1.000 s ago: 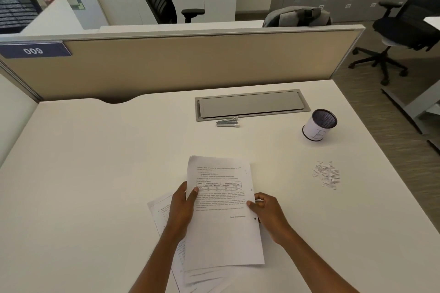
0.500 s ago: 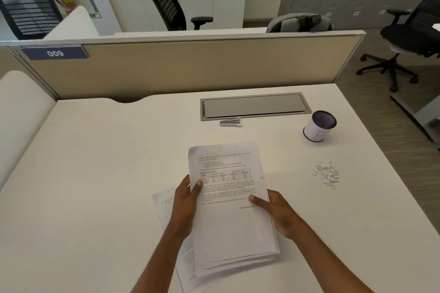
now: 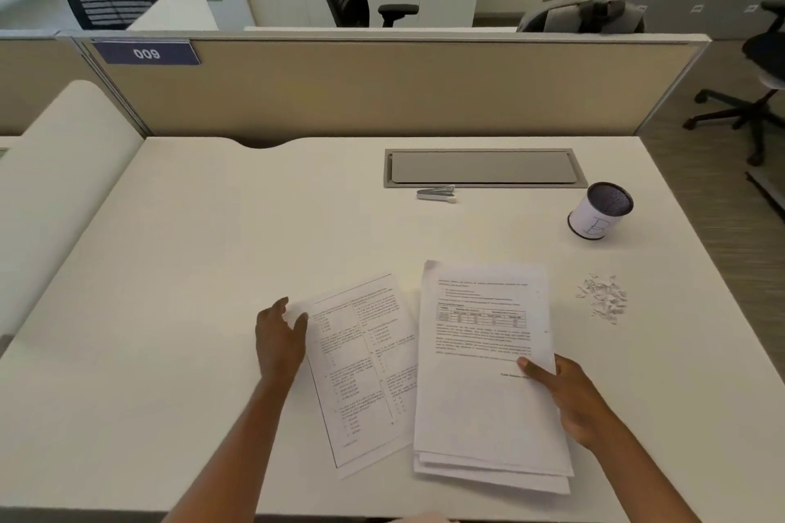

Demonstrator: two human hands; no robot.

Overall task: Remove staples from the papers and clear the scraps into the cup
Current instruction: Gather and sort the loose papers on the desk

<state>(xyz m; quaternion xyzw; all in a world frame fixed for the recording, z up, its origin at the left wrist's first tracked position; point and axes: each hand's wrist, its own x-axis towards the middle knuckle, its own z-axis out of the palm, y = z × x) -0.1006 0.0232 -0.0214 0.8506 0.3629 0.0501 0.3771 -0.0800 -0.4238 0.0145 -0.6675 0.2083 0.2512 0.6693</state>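
Note:
A stack of printed papers point(image 3: 484, 378) lies on the white desk, and my right hand point(image 3: 569, 399) grips its right edge with the thumb on top. To its left a second printed set point(image 3: 361, 369) lies flat; my left hand point(image 3: 278, 335) rests on its top left corner with fingers curled at the edge. A small pile of white paper scraps point(image 3: 603, 298) sits to the right of the stack. Further back right stands a white cup point(image 3: 599, 211) with a dark inside. A silver staple remover point(image 3: 436, 194) lies at the back centre.
A grey cable hatch point(image 3: 484, 168) is set into the white desk point(image 3: 212, 268) behind the staple remover. A beige partition point(image 3: 382, 89) closes the far edge. The desk's right edge drops to the floor, where an office chair point(image 3: 756, 98) stands.
My right hand has carried the top stack to the right, uncovering the lower set. My left hand let go of the stack and moved left onto the lower set's corner.

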